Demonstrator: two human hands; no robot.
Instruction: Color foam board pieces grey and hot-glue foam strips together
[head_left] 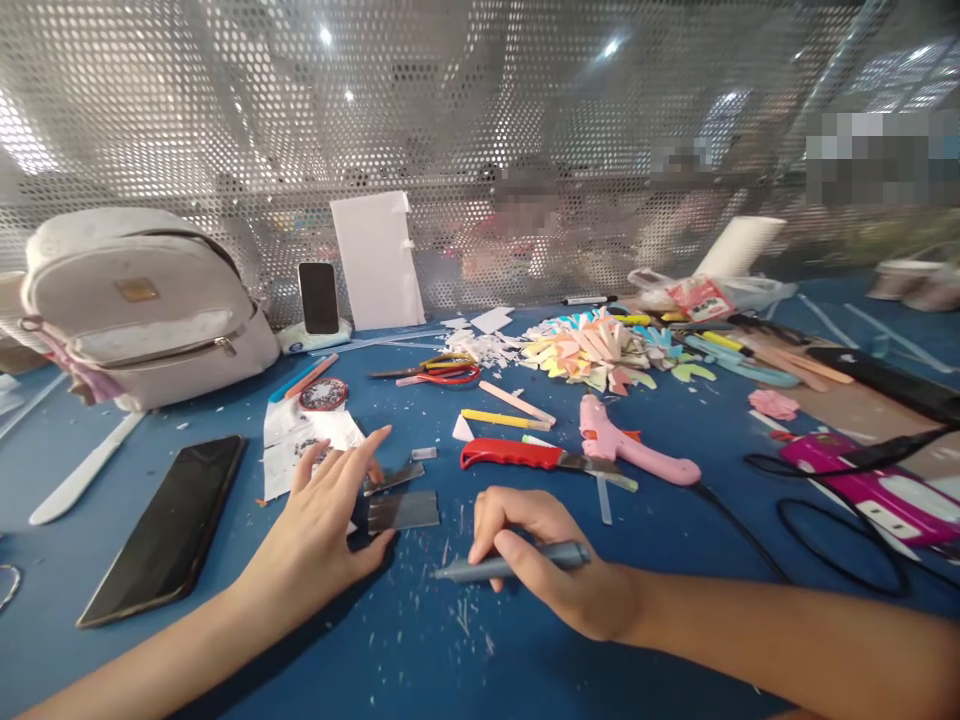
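Observation:
My right hand [547,565] is closed around a grey pen [480,570] whose thin tip points left, just above the blue tabletop. Spread fingers show on my left hand [322,510], which holds nothing. Beside its thumb lies a flat dark grey piece [405,511], with a narrower dark strip [394,479] behind it near the fingertips. Partly under the left fingers is a white paper sheet [279,455] carrying a round dish [323,393] of small dark bits. A red-handled knife [514,455] and a pink glue gun [630,446] lie beyond my right hand.
A dark phone [169,530] and a white backpack [150,310] are on the left. Scissors [442,370] and a pile of coloured paper pieces [600,350] lie farther back. At right, a black cable [750,545] loops near a magenta power strip [877,485].

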